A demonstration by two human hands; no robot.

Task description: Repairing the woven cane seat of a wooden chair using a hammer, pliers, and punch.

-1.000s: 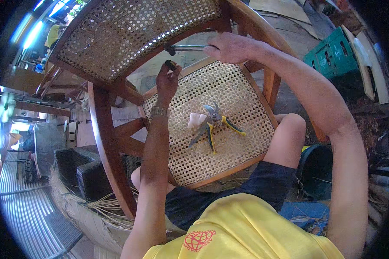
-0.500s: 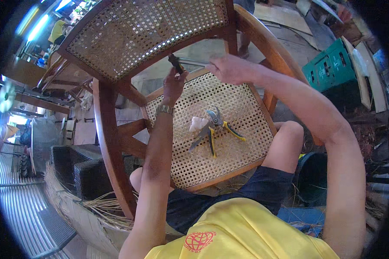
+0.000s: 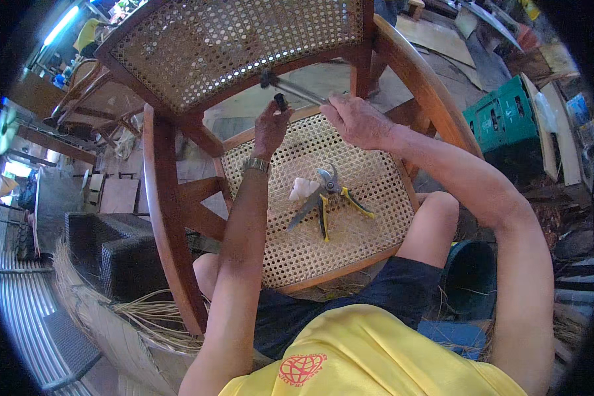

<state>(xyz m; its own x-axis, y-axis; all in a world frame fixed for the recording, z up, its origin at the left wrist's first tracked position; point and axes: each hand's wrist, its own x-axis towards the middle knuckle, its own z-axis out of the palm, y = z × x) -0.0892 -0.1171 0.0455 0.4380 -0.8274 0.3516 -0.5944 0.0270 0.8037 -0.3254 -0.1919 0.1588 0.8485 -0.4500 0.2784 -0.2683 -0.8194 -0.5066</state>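
Nearest, the person is wearing a yellow shirt [image 3: 376, 350] and dark shorts [image 3: 402, 290], knees showing at both sides of the cane seat [image 3: 350, 247] of a wooden chair [image 3: 162, 198]. On the seat, pruning shears [image 3: 330, 184] are lying with yellow-and-black handles spread, beside a white lump [image 3: 303, 189]. Beyond them, the left hand [image 3: 270, 132] is gripping a short dark piece [image 3: 281, 101], its end poking out above the fingers. The right hand [image 3: 360, 122] is clasping the handle of a hammer [image 3: 297, 90]; the dark head is hovering just beside the piece, apart from it. The cane backrest [image 3: 244, 39] is rising past the hands. A green crate [image 3: 505, 117] is standing to the right, and another person [image 3: 88, 39] is appearing far off, upper left.
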